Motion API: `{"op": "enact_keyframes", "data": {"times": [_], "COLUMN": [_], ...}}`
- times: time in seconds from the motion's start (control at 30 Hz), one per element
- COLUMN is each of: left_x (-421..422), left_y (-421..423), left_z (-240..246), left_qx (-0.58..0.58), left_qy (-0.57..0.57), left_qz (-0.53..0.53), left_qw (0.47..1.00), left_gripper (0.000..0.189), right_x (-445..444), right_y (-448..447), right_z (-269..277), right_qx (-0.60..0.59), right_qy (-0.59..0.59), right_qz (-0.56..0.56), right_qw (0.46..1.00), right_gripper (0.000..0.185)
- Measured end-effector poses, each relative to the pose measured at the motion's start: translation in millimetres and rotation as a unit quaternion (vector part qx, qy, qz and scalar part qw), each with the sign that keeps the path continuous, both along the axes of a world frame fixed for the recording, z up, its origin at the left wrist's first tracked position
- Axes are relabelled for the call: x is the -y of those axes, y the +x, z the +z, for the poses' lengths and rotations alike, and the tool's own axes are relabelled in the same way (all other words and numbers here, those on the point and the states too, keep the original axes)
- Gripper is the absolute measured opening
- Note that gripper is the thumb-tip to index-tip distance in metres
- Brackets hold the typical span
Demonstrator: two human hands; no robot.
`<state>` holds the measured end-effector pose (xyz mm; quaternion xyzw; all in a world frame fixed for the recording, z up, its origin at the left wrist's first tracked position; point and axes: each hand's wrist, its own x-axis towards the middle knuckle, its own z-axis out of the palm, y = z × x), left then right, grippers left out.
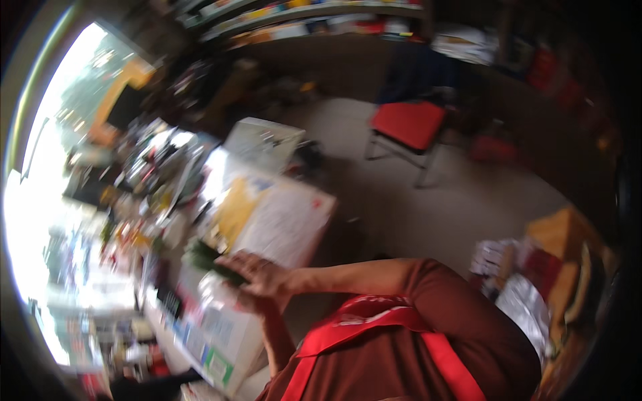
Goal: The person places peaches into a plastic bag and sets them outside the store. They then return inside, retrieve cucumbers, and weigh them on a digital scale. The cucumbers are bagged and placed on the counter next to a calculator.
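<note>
Motion blurs both hands, which are close together in front of my body. My right hand point(258, 273) has its fingers over a long dark green object point(208, 258) whose exact kind I cannot tell. Below and partly behind it is my left hand point(251, 302), its fingers mostly hidden. Crumpled clear or whitish plastic point(216, 290) lies against the green object and the left hand. Beyond the hands, a yellow sheet point(238, 208) and a whitish printed sheet point(281, 225) cover part of a table.
Mixed goods point(155, 165) crowd the counter beside a bright opening. A red-seated folding chair point(409, 125) stands on the floor. At the right are a cardboard box point(556, 233) and silvery plastic bags point(524, 306). Stocked shelves point(321, 12) line the back. A pale box point(263, 143) is near the table.
</note>
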<state>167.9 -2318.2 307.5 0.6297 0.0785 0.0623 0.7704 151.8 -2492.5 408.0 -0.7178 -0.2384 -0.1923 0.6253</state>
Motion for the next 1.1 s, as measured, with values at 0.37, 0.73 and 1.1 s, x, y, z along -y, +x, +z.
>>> {"op": "enact_keyframes", "data": {"times": [0.37, 0.73, 1.1], "left_x": [423, 813, 1012], "left_y": [24, -203, -581], "left_z": [96, 43, 21], "left_qx": [0.175, 0.111, -0.036], "left_qy": [0.248, -0.039, -0.03], "left_qz": [-0.363, -0.798, -0.974], "left_qw": [0.881, 0.591, 0.223], "left_gripper": [0.044, 0.046, 0.053], "right_x": [344, 624, 702], "right_y": [-59, -303, -642], "right_z": [27, -69, -47], "right_qx": [-0.053, 0.002, 0.044], "right_qy": [0.029, 0.049, 0.191], "right_qz": [-0.352, -0.768, -0.941], "right_qw": [0.934, 0.639, 0.275], "right_gripper": [0.082, 0.092, 0.089]}}
